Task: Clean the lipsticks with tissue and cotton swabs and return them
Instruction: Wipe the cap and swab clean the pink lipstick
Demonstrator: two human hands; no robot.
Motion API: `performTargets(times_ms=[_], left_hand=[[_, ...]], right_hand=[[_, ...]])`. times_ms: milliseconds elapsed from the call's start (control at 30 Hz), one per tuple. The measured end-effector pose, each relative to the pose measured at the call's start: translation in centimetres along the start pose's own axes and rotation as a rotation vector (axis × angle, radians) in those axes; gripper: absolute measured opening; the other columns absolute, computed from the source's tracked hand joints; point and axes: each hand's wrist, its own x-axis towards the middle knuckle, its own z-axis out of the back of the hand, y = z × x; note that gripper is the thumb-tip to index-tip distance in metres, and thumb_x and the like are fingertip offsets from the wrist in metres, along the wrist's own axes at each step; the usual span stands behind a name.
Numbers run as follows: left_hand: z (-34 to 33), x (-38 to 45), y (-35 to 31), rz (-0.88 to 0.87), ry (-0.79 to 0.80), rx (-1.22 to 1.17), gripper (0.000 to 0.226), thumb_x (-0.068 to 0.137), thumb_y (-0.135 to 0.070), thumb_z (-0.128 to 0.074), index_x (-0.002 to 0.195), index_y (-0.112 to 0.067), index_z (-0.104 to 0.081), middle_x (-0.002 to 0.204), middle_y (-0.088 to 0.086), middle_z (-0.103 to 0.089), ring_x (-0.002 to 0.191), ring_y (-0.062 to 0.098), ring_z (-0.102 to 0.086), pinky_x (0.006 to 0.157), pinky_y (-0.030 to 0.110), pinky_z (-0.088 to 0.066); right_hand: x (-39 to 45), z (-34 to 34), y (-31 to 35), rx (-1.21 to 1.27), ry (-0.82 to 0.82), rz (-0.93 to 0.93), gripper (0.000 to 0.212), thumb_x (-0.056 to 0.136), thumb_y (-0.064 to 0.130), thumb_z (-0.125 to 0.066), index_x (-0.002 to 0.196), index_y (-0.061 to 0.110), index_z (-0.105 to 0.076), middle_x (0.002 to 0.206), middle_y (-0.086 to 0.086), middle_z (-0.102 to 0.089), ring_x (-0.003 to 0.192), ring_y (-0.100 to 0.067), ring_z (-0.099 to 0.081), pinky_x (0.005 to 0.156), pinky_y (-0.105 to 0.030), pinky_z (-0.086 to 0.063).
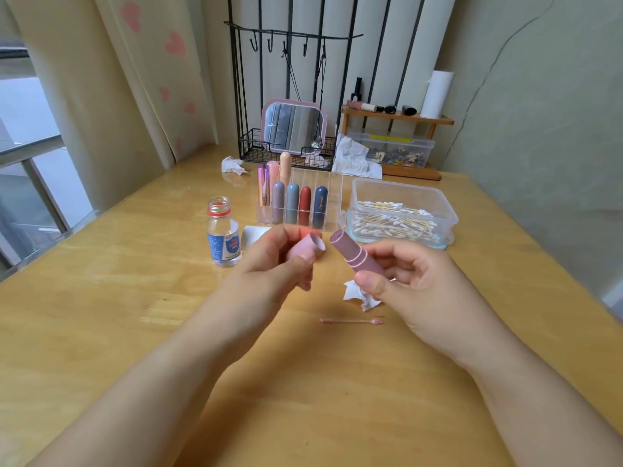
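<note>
My right hand [401, 274] grips the mauve lipstick body [354, 254], its open end pointing up and left. My left hand [273, 261] holds the matching pink cap [308, 247], mouth turned toward the lipstick, a small gap between them. A crumpled tissue [357, 294] lies on the table just under my right hand. A used cotton swab [352, 321] with pink tips lies in front of it. Behind, a clear organiser [332, 197] holds several capped lipsticks [292, 202].
An open glass bottle [223, 235] stands left of my left hand, a white lid [253, 235] beside it. A clear box of cotton swabs [401, 210] sits at the right. Further back are crumpled tissues [232, 165], a pink mirror [293, 126], a wire rack and a wooden shelf [397, 117].
</note>
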Motion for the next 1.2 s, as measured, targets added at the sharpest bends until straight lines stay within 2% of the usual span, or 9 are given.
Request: performTargets(times_ms=[200, 367, 533, 633, 767, 867, 967, 1067, 1200], left_hand=[[-0.2, 0.0, -0.3, -0.061, -0.03, 0.074, 0.031, 0.076, -0.016, -0.07, 0.106, -0.021, -0.066, 0.083, -0.004, -0.067, 0.073, 0.005, -0.058, 0.075, 0.017, -0.05], [-0.3, 0.3, 0.5, -0.055, -0.051, 0.071, 0.036, 0.056, -0.017, -0.078, 0.088, -0.014, -0.062, 0.076, -0.003, -0.068, 0.077, 0.011, -0.062, 0.072, 0.019, -0.053], [-0.3, 0.5, 1.2, -0.049, -0.055, 0.1, 0.037, 0.055, -0.018, -0.078, 0.089, -0.01, -0.065, 0.083, 0.016, -0.07, 0.081, 0.024, -0.064, 0.078, 0.031, -0.054], [-0.9, 0.5, 1.7, -0.059, -0.045, 0.218, 0.04, 0.062, -0.017, -0.083, 0.097, -0.014, -0.066, 0.088, 0.016, -0.071, 0.084, 0.032, -0.067, 0.082, 0.039, -0.054], [-0.6, 0.7, 2.4, -0.202, -0.088, 0.525, 0.036, 0.07, -0.04, -0.068, 0.104, -0.034, -0.058, 0.086, -0.011, -0.068, 0.077, 0.008, -0.061, 0.071, 0.018, -0.048], [0.5, 0.9, 2.8, -0.322, -0.098, 0.864, 0.026, 0.081, -0.045, -0.053, 0.099, -0.028, -0.059, 0.091, -0.015, -0.06, 0.081, 0.003, -0.056, 0.068, 0.01, -0.039], [1.0, 1.4, 3.0, -0.392, -0.07, 1.118, 0.034, 0.082, -0.041, -0.043, 0.095, -0.017, -0.062, 0.083, -0.007, -0.062, 0.072, 0.012, -0.06, 0.062, 0.024, -0.046], [0.9, 1.9, 2.8, -0.421, -0.091, 1.293, 0.026, 0.079, -0.029, -0.049, 0.091, -0.012, -0.064, 0.076, 0.0, -0.064, 0.065, 0.023, -0.063, 0.05, 0.035, -0.05], [0.7, 2.4, 1.4, -0.302, -0.054, 1.406, 0.024, 0.089, -0.02, -0.054, 0.111, -0.013, -0.06, 0.103, 0.004, -0.062, 0.094, 0.027, -0.059, 0.073, 0.036, -0.049]], right_hand=[[-0.2, -0.1, 0.0, -0.181, -0.028, 0.048, 0.023, 0.078, 0.017, -0.075, 0.09, 0.036, -0.071, 0.082, 0.01, -0.071, 0.075, -0.014, -0.068, 0.072, -0.048, -0.057], [-0.5, -0.9, 0.0, -0.464, -0.057, 0.193, 0.022, 0.075, 0.022, -0.077, 0.087, 0.038, -0.072, 0.075, 0.037, -0.057, 0.077, 0.003, -0.051, 0.067, -0.012, -0.04], [-0.6, -1.5, -0.3, -0.501, -0.006, 0.169, 0.02, 0.078, 0.017, -0.074, 0.094, 0.028, -0.072, 0.055, 0.03, -0.053, 0.063, 0.009, -0.051, 0.061, -0.008, -0.036], [-0.5, -2.1, -0.8, -0.555, 0.041, 0.158, 0.03, 0.08, 0.018, -0.069, 0.106, 0.034, -0.064, 0.058, 0.024, -0.055, 0.06, 0.003, -0.053, 0.059, -0.009, -0.039], [-0.2, -2.3, -0.9, -0.596, 0.025, 0.115, 0.014, 0.086, 0.021, -0.059, 0.088, 0.034, -0.056, 0.051, 0.026, -0.053, 0.054, 0.001, -0.057, 0.056, -0.013, -0.044], [0.6, -2.0, -0.8, -0.616, -0.012, 0.114, 0.012, 0.088, 0.026, -0.055, 0.076, 0.026, -0.053, 0.067, 0.014, -0.06, 0.062, -0.004, -0.06, 0.066, -0.023, -0.049], [1.7, -1.5, -0.8, -0.675, -0.011, 0.067, 0.011, 0.086, 0.03, -0.051, 0.078, 0.023, -0.052, 0.076, 0.007, -0.064, 0.069, -0.015, -0.062, 0.076, -0.039, -0.053], [2.8, -0.9, -0.3, -0.624, 0.048, 0.006, 0.004, 0.087, 0.022, -0.048, 0.085, 0.026, -0.049, 0.071, 0.005, -0.067, 0.065, -0.021, -0.064, 0.059, -0.042, -0.058], [4.4, -0.1, 0.1, -0.644, 0.084, 0.057, 0.017, 0.087, 0.012, -0.044, 0.092, 0.027, -0.044, 0.067, 0.008, -0.07, 0.053, -0.008, -0.06, 0.06, -0.029, -0.053]])
